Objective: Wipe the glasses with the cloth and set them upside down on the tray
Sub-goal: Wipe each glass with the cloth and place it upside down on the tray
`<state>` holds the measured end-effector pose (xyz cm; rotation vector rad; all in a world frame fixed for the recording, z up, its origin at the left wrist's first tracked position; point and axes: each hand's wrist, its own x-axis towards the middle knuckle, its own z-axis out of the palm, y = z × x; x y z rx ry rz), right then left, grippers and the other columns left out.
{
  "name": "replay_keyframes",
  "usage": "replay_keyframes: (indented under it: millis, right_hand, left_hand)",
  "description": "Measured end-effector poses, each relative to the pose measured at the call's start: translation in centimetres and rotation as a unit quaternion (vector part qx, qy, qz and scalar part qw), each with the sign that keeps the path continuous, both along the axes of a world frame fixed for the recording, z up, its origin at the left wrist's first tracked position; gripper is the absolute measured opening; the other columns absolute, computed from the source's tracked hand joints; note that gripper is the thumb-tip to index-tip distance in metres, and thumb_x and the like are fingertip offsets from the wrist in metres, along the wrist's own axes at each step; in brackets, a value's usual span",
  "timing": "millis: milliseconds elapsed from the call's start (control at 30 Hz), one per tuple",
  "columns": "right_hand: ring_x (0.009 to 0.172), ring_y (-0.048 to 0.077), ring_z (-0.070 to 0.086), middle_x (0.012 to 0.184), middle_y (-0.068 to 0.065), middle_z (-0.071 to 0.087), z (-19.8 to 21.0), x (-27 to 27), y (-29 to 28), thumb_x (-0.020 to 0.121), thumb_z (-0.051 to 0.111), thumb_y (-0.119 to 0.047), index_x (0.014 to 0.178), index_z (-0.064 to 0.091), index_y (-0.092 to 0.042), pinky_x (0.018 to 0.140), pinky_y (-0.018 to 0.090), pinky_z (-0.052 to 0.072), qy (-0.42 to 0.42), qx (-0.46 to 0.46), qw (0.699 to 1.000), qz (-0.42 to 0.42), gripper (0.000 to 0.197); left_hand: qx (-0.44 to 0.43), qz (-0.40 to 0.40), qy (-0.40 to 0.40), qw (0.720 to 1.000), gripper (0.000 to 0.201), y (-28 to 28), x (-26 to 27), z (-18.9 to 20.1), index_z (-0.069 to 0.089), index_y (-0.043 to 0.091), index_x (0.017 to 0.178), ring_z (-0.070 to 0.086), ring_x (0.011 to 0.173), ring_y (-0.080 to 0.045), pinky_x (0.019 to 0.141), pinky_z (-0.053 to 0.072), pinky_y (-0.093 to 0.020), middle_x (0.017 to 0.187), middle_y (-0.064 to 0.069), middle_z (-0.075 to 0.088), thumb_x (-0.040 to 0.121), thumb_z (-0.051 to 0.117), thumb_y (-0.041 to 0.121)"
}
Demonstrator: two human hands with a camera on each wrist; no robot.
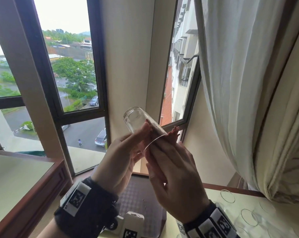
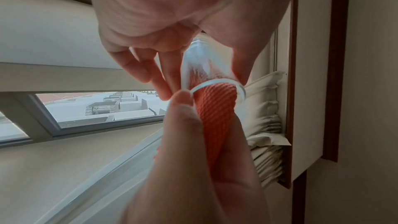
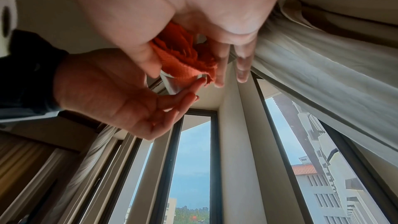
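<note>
Gripping the tilted glass point(image 1: 142, 124), left fingers point(image 1: 142, 133); right fingers point(image 1: 162, 152) pinch cloth point(image 2: 217, 101) stuffed inside

We count two hands: left hand point(image 1: 121, 162), right hand point(image 1: 174, 182). One glass point(image 1: 140, 122) is up between them, one orange cloth point(image 2: 217, 108) stuffed in its mouth. On the table point(image 1: 272, 203) at right we see at least three more glasses point(image 1: 248, 219), overlapping, exact number unclear. One tray point(image 1: 138, 200) below. One curtain point(image 1: 239, 83).
</note>
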<state>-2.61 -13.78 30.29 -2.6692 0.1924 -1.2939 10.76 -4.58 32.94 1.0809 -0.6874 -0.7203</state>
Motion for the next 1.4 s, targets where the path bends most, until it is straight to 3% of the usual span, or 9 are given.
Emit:
replay_keyframes:
  millis: [167, 367, 567, 700, 833, 900, 1033, 1233, 1400]
  right_hand:
    - [0.129, 0.016, 0.055, 0.155, -0.007, 0.046, -0.1, 0.4, 0.1, 0.088, 0.069, -0.023, 0.143, 0.055, -0.022, 0.104, 0.05, 0.046, 0.026, -0.035, 0.999, 0.003, 0.057]
    - [0.06, 0.023, 0.065, 0.087, 0.004, 0.071, -0.1, 0.9, 0.4, 0.096, 0.054, -0.027, 0.13, 0.052, -0.024, 0.054, 0.036, 0.057, 0.019, -0.013, 0.999, -0.039, 0.034]
    - [0.063, 0.015, 0.068, 0.08, -0.003, 0.07, -1.0, 1.3, 0.8, 0.094, 0.062, -0.022, 0.137, 0.049, -0.027, 0.06, 0.034, 0.058, 0.008, 0.142, 0.99, 0.026, 0.046]
    - [0.07, 0.017, 0.075, 0.092, -0.004, 0.075, -0.5, 0.5, 1.3, 0.09, 0.072, -0.006, 0.131, 0.053, -0.049, 0.069, 0.042, 0.064, 0.007, 0.461, 0.859, 0.223, 0.062]
    - [0.055, 0.022, 0.066, 0.068, 0.008, 0.068, -0.1, 0.2, 0.8, 0.09, 0.066, -0.006, 0.113, 0.064, -0.021, 0.057, 0.045, 0.062, -0.012, 0.637, 0.706, 0.308, 0.027]
    - [0.056, 0.022, 0.067, 0.074, 0.007, 0.07, -1.4, 0.6, -0.8, 0.096, 0.063, -0.007, 0.116, 0.061, -0.02, 0.056, 0.046, 0.062, 0.004, 0.621, 0.746, 0.241, 0.024]
    - [0.058, 0.028, 0.064, 0.072, 0.004, 0.066, -4.3, 1.1, -3.3, 0.093, 0.052, -0.019, 0.101, 0.057, -0.022, 0.053, 0.046, 0.056, 0.117, 0.21, 0.971, 0.009, 0.009]
    - [0.073, 0.029, 0.071, 0.084, 0.009, 0.072, -2.9, 2.5, -2.2, 0.091, 0.053, -0.017, 0.121, 0.051, -0.033, 0.069, 0.044, 0.06, 0.15, 0.243, 0.958, 0.007, 0.034]
    - [0.057, 0.028, 0.069, 0.065, 0.016, 0.066, -0.4, 3.3, 1.0, 0.086, 0.06, 0.009, 0.124, 0.056, 0.001, 0.061, 0.044, 0.062, 0.002, 0.689, 0.632, 0.354, 0.039]
  left_hand:
    - [0.002, -0.005, -0.037, 0.999, 0.046, 0.1, 0.2, 0.1, 0.079, 0.009, 0.113, 0.073, 0.114, -0.025, 0.099, 0.049, -0.04, 0.117, -0.017, 0.077, 0.09, 0.067, 0.048]
    - [-0.032, -0.043, -0.103, 0.993, 0.03, 0.2, 0.1, -0.6, 0.081, 0.015, 0.104, 0.074, 0.102, -0.026, 0.088, 0.059, -0.027, 0.108, -0.016, 0.079, 0.083, 0.08, 0.037]
    - [-0.037, -0.082, -0.101, 0.991, 0.062, 0.0, 0.6, -1.3, 0.07, 0.0, 0.117, 0.069, 0.105, -0.042, 0.097, 0.056, -0.053, 0.113, -0.032, 0.07, 0.078, 0.09, 0.044]
    - [-0.034, -0.129, -0.041, 0.99, 0.088, -0.6, 0.3, -1.7, 0.055, -0.016, 0.124, 0.059, 0.087, -0.064, 0.083, 0.048, -0.076, 0.106, -0.047, 0.056, 0.075, 0.093, 0.047]
    - [0.019, -0.081, -0.069, 0.994, 0.074, -1.9, 0.2, -1.6, 0.066, -0.008, 0.111, 0.069, 0.088, -0.032, 0.08, 0.055, -0.043, 0.101, -0.024, 0.068, 0.074, 0.092, 0.051]
    - [0.058, -0.045, -0.105, 0.992, 0.043, -2.6, -0.2, -1.6, 0.072, 0.002, 0.099, 0.071, 0.071, -0.019, 0.065, 0.056, -0.027, 0.087, -0.013, 0.073, 0.086, 0.087, 0.04]
    - [0.148, 0.061, -0.139, 0.977, 0.035, -3.6, -0.8, -2.6, 0.084, 0.017, 0.09, 0.069, 0.072, -0.004, 0.065, 0.05, -0.014, 0.081, 0.001, 0.08, 0.083, 0.082, 0.051]
    - [0.12, -0.003, -0.116, 0.986, 0.036, -2.9, 0.7, -3.1, 0.079, 0.01, 0.1, 0.074, 0.08, -0.023, 0.066, 0.055, -0.031, 0.092, -0.01, 0.079, 0.086, 0.086, 0.043]
    - [0.024, -0.131, 0.04, 0.99, 0.089, -1.1, 3.1, -3.2, 0.056, -0.018, 0.129, 0.06, 0.104, -0.041, 0.097, 0.045, -0.057, 0.116, -0.031, 0.061, 0.077, 0.09, 0.047]
